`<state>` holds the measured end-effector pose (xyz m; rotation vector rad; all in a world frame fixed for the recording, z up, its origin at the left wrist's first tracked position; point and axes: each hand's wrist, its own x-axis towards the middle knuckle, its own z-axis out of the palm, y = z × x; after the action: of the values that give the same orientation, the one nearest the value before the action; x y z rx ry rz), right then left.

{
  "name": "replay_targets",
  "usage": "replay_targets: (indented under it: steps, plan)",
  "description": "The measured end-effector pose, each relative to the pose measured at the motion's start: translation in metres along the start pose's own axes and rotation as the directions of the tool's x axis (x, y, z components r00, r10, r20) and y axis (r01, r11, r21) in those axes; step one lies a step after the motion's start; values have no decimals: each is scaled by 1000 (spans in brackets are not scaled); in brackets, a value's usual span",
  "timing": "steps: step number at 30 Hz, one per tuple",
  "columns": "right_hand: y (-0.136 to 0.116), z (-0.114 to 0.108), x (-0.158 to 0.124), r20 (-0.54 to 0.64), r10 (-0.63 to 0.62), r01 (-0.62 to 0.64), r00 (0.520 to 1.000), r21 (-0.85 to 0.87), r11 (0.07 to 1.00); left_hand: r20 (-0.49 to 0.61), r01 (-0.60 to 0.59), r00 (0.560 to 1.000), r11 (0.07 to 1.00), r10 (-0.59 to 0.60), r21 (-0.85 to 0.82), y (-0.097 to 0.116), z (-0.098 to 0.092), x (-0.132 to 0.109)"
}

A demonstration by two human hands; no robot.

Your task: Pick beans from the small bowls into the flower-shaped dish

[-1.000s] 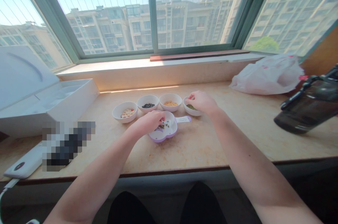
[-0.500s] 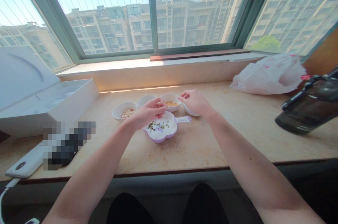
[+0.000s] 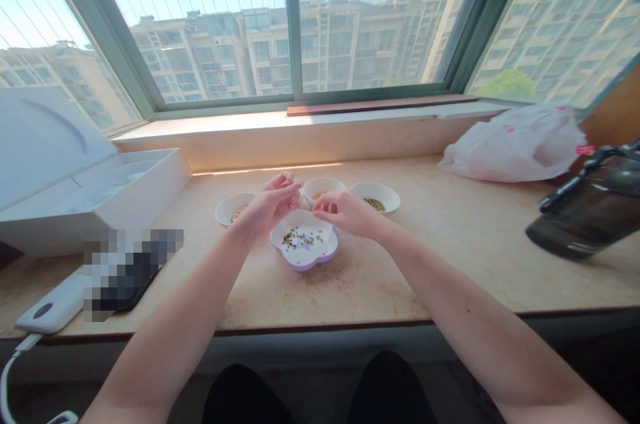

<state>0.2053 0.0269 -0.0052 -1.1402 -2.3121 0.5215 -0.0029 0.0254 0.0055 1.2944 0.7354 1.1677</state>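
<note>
Head view: left hand [image 3: 270, 204], right hand [image 3: 350, 214] closer now above the lilac dish [image 3: 304, 265].

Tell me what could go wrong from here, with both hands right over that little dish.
The loose seeds lie spread in a shallow flower-shaped dish, so a bump from the left hand or right hand might flick some over the low rim onto the stone ledge. The white bowl of green beans and the white bowl of yellow grains stand close to the right hand, so a careless sweep could perhaps knock one.
</note>
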Motion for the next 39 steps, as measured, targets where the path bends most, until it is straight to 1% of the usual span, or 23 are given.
replay_targets:
  steps: [2,3,4,5,7,9,12,15,17,19,22,25,30,33,36,39]
  plan:
    - [-2,2,-1,57,-38,40,998,-36,999,-118,-23,992,984,45,177,-5,-10,7]
    - [-3,3,-1,88,-53,59,995,-66,996,-187,-36,977,949,100,314,-8,-15,10]
    - [-5,4,-1,119,-62,74,991,-100,992,-235,-34,958,876,166,481,-10,-20,13]
    - [-5,6,-1,146,-64,84,987,-133,987,-258,-16,939,780,227,626,-12,-24,15]
    - [-6,11,-1,188,-59,95,980,-187,978,-234,25,928,578,291,815,-14,-31,18]
    - [-6,16,0,223,-58,109,973,-225,968,-187,51,939,422,288,905,-14,-35,20]
    - [-6,22,2,251,-61,128,966,-260,957,-151,85,954,248,258,965,-13,-38,22]
    - [-7,24,4,243,-46,116,969,-283,952,-128,104,966,119,224,988,-13,-41,25]
    - [-8,24,6,246,-32,106,969,-292,951,-98,88,976,64,194,994,-14,-43,27]
    - [-9,24,8,256,-19,97,967,-294,951,-65,59,983,38,169,998,-16,-43,27]
    - [-11,24,9,265,-8,91,964,-305,948,-53,45,982,46,182,998,-16,-43,27]
    - [-13,25,9,269,-7,96,963,-320,943,-74,58,974,81,213,995,-15,-43,25]
    - [-8,33,8,260,-18,96,965,-288,953,-110,78,970,151,217,985,-14,-40,21]
    - [-3,39,8,274,-11,92,962,-287,954,-99,61,973,181,209,982,-14,-37,20]
    - [-1,41,6,273,-32,119,961,-310,943,-93,42,971,225,222,974,-13,-36,20]
    - [-5,38,4,244,-54,133,968,-317,939,-139,70,957,262,255,962,-12,-39,21]
